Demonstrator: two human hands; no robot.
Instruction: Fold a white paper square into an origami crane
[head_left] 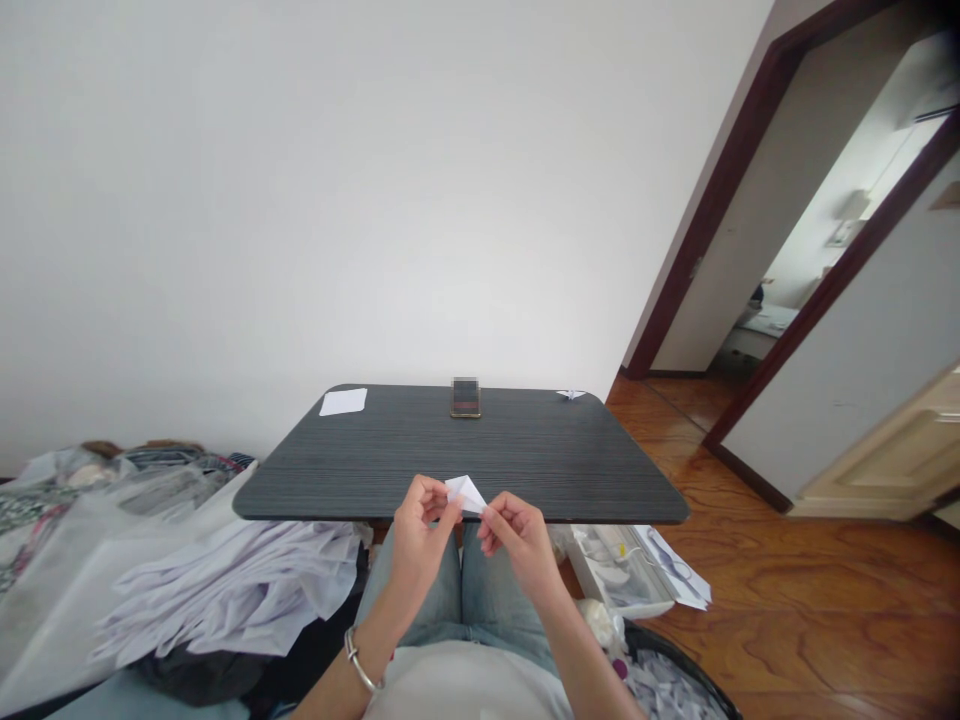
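Note:
A small piece of folded white paper [468,492] is held up just over the near edge of the dark table [360,450]. My left hand [424,520] pinches its left side between thumb and fingers. At the paper's lower right corner, my right hand [517,530] is closed on it with thumb and forefinger. The paper has a pointed, triangular outline with creases. On the far right of the table lies a folded paper crane [571,394]. A stack of white paper [343,401] rests at the far left corner.
A phone [465,397] leans at the table's back middle, near the white wall [450,200]. Piled white cloth [247,590] lies to the left. Below right are a white box [626,570] of odds and ends and a dark-rimmed bin [671,685] holding paper scraps. A doorway stands at right.

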